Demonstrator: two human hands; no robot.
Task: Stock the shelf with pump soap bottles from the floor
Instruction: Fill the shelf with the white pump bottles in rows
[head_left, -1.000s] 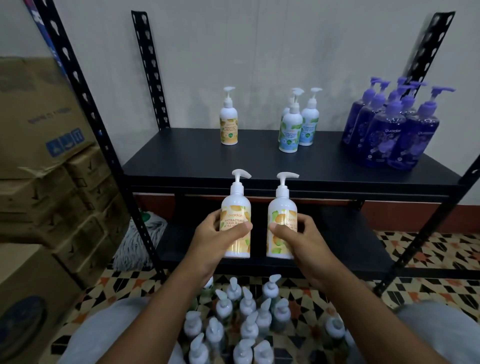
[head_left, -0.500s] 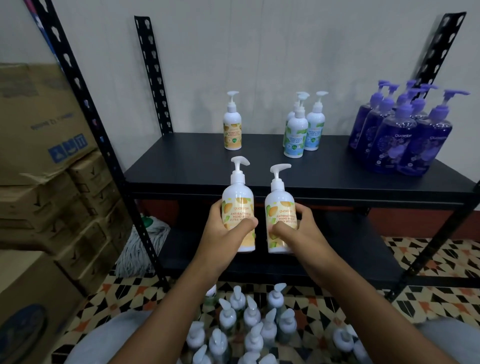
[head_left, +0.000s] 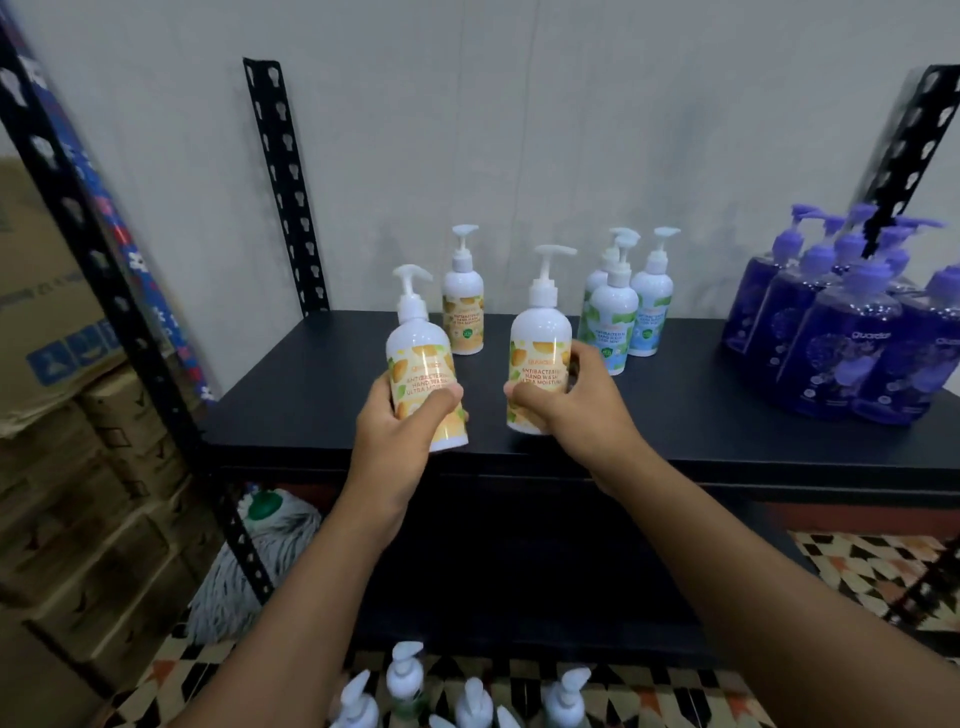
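My left hand (head_left: 395, 436) grips a white pump bottle with an orange label (head_left: 422, 364), tilted slightly left, over the front of the black shelf (head_left: 311, 395). My right hand (head_left: 571, 410) grips a second orange-label bottle (head_left: 540, 358), upright, its base at or just above the shelf's front edge. One more orange-label bottle (head_left: 463, 306) stands at the back of the shelf. Several white pump bottles (head_left: 405, 675) stand on the tiled floor below my arms.
Three green-label bottles (head_left: 618, 317) stand at the back middle, and several purple bottles (head_left: 841, 338) fill the right end. Black slotted uprights (head_left: 285, 182) frame the shelf. Stacked cardboard boxes (head_left: 62, 415) and a mop head (head_left: 260, 561) lie to the left.
Both hands have lifted their bottles up from in front of the lower shelf to the top shelf's front edge, and the bottles have moved apart a little.
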